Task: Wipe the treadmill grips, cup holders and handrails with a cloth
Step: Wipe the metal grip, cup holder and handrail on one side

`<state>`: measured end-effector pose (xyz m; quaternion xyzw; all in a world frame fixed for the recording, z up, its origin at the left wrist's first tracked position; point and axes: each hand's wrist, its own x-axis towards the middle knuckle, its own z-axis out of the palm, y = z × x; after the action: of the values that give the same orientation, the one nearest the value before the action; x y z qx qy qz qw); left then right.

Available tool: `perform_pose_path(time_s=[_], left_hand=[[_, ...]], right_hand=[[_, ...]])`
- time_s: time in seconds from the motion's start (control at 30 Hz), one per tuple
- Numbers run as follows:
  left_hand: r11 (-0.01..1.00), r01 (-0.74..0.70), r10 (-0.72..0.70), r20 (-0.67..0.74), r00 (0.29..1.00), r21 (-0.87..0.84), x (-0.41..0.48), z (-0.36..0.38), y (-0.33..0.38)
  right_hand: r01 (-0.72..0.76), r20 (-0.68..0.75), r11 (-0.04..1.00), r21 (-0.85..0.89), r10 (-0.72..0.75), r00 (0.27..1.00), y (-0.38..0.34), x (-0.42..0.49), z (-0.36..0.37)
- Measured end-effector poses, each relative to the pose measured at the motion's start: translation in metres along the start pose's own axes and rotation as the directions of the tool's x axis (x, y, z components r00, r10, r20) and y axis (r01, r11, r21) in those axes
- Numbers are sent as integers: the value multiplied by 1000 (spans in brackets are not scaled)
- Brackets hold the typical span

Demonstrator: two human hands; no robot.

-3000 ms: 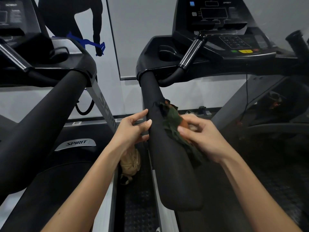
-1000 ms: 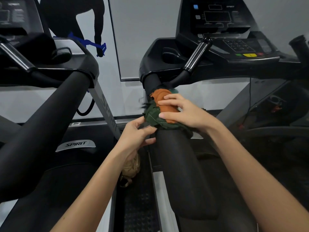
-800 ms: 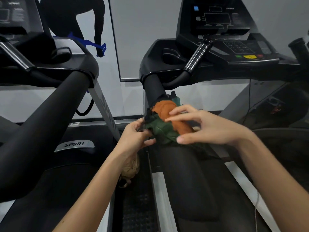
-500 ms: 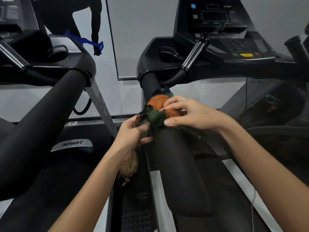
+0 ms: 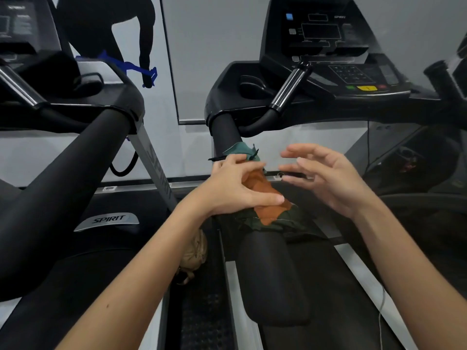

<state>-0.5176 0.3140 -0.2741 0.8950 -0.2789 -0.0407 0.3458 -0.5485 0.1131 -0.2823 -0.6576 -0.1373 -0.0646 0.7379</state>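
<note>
An orange, dark green and teal patchwork cloth is draped over the treadmill's black left handrail. My left hand presses down on the cloth, fingers wrapped over it. My right hand hovers just to the right of the rail, fingers spread, holding nothing. Further up, a chrome-and-black grip angles from the console, with a cup holder left of it.
The console with keypad and a yellow button stands ahead. A second treadmill's handrail runs along my left. A tan bag lies on the floor between the machines. Another black handle sticks up at far right.
My right hand let go of the cloth and lifted off to the right. My left hand moved from the rail's side onto the top of the cloth.
</note>
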Motion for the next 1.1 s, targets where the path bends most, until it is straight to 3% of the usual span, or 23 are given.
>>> perform_pose_path(time_s=[0.1,0.3,0.4,0.5,0.6,0.77,0.93,1.1], left_hand=[[999,23,-23,-7,1000,46,-2,-2,8],[986,-166,165,-130,978,6,-42,8,8],[988,-155,155,-304,940,26,-31,6,-6],[991,-75,24,-394,919,-113,-5,2,-30],[962,-52,-51,-363,930,-267,5,3,-46],[850,-54,-126,-301,945,-525,-31,10,-37],[943,-24,-75,-282,956,-331,-57,23,-10],[939,-41,-99,-381,919,-342,-6,12,-24]], right_hand=[[-27,-153,997,-66,16,988,7,4,-11],[-106,-143,990,-91,93,985,25,10,-8],[-136,-156,986,-94,120,980,31,13,3],[-175,-169,984,-38,166,971,37,15,18],[-188,-156,982,30,190,969,41,13,29],[-213,-81,977,-8,211,974,53,3,36],[-177,-158,970,166,203,966,57,-10,39],[-193,-89,977,87,201,975,57,-10,47]])
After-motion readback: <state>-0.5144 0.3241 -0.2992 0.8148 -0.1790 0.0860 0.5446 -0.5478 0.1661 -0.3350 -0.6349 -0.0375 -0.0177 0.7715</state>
